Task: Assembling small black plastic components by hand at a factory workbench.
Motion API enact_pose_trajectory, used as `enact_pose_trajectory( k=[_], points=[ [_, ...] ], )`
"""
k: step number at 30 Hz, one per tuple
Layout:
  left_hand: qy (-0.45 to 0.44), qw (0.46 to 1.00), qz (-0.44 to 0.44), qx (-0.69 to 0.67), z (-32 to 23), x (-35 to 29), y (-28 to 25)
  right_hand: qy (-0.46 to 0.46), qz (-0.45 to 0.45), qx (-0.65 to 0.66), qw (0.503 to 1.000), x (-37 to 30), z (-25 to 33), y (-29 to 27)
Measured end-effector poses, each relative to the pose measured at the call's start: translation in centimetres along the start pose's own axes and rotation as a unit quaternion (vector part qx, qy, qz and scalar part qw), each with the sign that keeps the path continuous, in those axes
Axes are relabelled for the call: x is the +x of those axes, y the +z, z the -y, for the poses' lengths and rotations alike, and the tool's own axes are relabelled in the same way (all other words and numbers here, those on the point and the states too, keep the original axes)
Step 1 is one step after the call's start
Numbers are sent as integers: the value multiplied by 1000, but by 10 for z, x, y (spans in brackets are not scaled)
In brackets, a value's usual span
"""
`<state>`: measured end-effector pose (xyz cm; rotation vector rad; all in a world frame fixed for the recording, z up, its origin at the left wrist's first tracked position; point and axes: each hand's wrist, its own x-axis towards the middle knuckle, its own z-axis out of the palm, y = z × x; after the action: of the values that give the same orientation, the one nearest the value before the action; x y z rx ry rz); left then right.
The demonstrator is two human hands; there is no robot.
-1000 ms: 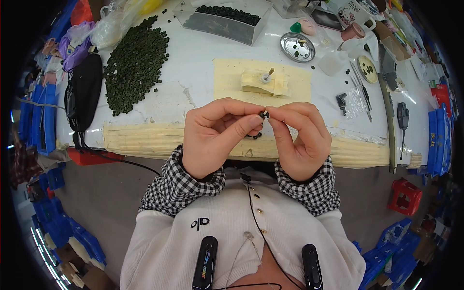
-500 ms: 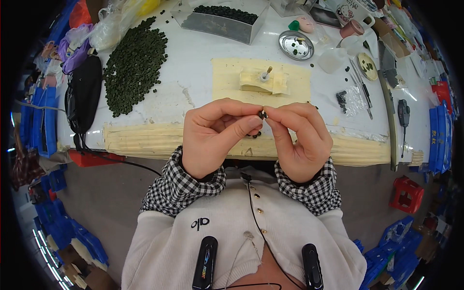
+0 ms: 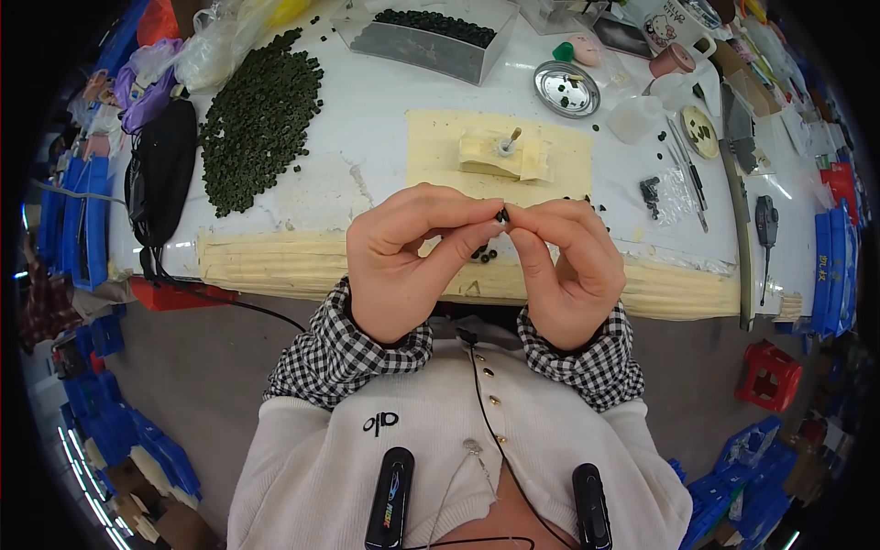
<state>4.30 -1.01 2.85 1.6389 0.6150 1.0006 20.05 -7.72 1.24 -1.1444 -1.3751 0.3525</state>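
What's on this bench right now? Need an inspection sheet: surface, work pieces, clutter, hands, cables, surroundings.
Surface: white tabletop, scuffed; yellow padding along near edge.
Work pieces: small dark piece at the fingertips, shape unclear; pale-yellow wrapped block with upright peg, on yellow sheet.
Clutter: dark-green bead pile left; clear bin of dark beads; slim pointed tools right.
Hands: left hand pinches the piece; right hand has fingertips at it, grip unclear.
Cables: grey cable at left; black cord past near edge.
Surroundings: red plastic stool, right; blue bins both sides.
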Motion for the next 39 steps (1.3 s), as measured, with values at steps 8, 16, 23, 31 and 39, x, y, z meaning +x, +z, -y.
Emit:
enact_pose_trajectory(
  k=[8, 16, 23, 31, 39],
  points=[
    [39, 998, -2, 57, -2, 3, -3, 1, 36, 25, 999, -3, -1, 1],
    [-48, 990, -5, -130, 4, 4, -3, 17, 43, 33, 998, -4, -1, 2],
    [-43, 991, -7, -126, 11, 3, -8, 15, 48, 26, 998, -2, -2, 5],
    [2, 999, -16, -27, 14, 5, -17, 44, 69, 38, 996, 1, 1, 11],
    [19, 1000, 3, -21, 17, 7, -23, 55, 77, 47, 994, 3, 0, 15]
  ],
)
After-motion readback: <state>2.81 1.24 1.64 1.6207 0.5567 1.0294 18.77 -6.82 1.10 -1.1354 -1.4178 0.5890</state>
